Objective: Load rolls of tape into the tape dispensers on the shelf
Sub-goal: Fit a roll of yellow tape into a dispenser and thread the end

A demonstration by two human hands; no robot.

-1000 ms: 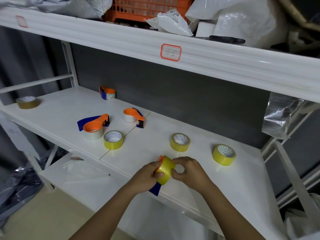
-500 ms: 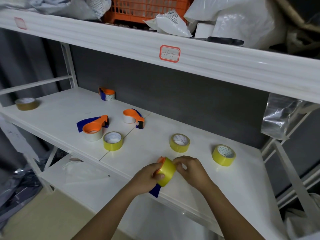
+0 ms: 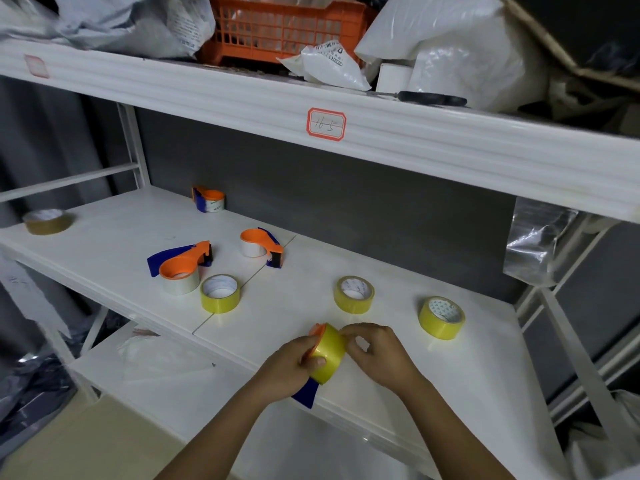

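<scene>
White shelf [image 3: 398, 368] w/ grey back panel, cluttered tier above. I read the job as mid-load on one unit.

Yellow tape roll [image 3: 330, 353] sits up off the shelf near its front edge, held on edge between both hands, seated against the orange dispenser [image 3: 317, 332]; blue handle [image 3: 308, 393] pokes out below. Held in the air, I judge, so both sides stay reachable while the roll is pushed onto the hub.

Left hand [image 3: 291, 368]: fingers curled round dispenser + roll, thumb across the yellow face, bracing. Right hand [image 3: 375, 351]: fingertips pinching at roll's top edge, prob. after the free tape end; can't confirm.

Outward: three loose yellow rolls flat on shelf, left one [image 3: 220, 292], middle [image 3: 354, 294], right [image 3: 441, 317], all within reach, likely queued. Three dispensers further back, nearest [image 3: 180, 271], mid [image 3: 261, 245], far [image 3: 209, 199], each w/ pale roll in, so prob. done. Brown roll [image 3: 48, 220] far left, well apart.
</scene>
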